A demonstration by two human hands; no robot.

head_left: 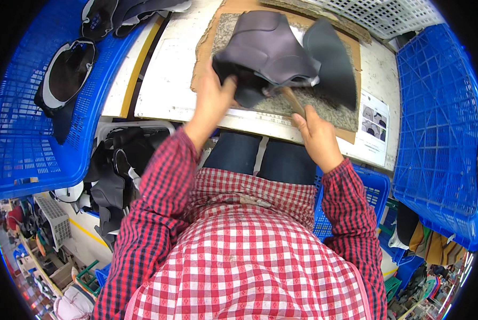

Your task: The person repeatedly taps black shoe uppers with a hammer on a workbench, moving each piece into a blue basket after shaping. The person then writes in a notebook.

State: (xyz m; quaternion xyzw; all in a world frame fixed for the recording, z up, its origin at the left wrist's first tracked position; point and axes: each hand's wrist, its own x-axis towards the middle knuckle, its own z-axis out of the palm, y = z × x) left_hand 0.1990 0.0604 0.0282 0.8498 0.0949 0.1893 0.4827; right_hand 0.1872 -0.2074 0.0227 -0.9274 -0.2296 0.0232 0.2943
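A dark purplish-grey leather boot upper (271, 45) lies over a speckled stone slab (225, 34) on the bench. My left hand (212, 93) grips its left edge, thumb nearest me and fingers partly hidden by the leather. In my right hand (319, 133) is a hammer (294, 101) with a wooden handle. Its head is blurred and partly covered at the upper's near opening. To the right, a smooth black leather piece (332, 64), curved in outline, rests on the slab beside the upper.
Blue plastic crates (441, 133) stand to the right; another blue crate (79, 154) with dark uppers is at left. A printed sheet (374, 125) lies at the bench's right. Below the bench's left side sits a bin of dark leather pieces (111, 181). A white basket (377, 13) is behind.
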